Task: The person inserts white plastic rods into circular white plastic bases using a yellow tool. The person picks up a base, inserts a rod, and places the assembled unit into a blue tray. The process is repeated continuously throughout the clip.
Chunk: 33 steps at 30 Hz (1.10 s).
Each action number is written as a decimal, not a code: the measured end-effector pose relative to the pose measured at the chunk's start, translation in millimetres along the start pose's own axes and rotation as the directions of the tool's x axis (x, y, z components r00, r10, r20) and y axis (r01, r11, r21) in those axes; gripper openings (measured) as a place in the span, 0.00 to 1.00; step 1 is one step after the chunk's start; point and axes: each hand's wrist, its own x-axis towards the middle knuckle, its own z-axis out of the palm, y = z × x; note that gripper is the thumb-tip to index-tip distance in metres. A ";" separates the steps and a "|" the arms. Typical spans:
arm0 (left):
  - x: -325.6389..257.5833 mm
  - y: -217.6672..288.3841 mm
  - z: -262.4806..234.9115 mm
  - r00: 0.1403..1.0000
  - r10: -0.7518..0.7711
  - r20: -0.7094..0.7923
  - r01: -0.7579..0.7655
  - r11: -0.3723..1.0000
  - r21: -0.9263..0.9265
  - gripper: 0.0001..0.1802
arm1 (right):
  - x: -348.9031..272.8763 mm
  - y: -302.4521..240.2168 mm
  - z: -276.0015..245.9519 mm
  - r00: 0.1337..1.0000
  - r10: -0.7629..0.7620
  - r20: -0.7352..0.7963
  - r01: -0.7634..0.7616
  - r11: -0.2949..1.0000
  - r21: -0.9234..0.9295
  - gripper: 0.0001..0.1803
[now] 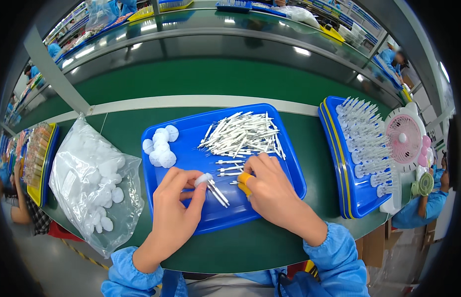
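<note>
Sticks (pixel 219 193) could slip from the white disc (pixel 203 179) if my left hand (pixel 175 205), pinching it, loosens; from here I can't tell whether my right hand (pixel 273 190) grips anything.

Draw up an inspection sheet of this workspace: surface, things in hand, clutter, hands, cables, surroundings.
Surface: green bench bearing a blue tray.
Things: pile of white sticks, a few sticks laid apart below it, white discs at the tray's upper left.
Clutter: clear plastic bag of discs on the left; stacked trays with white pieces and a pink fan on the right.
Hands: left hand pinches a white disc piece with sticks projecting; right hand, wearing yellow finger covers, is at the sticks, grip unclear.
Cables: nothing seen on the bench.
Surroundings: green belt ahead; other people in blue nearby.
</note>
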 end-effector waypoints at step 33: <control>-17.0 2.3 14.0 0.978 0.170 0.121 -0.179 0.981 0.069 0.11 | -28.4 -45.1 4.5 0.967 0.232 -0.104 -0.155 0.864 0.479 0.08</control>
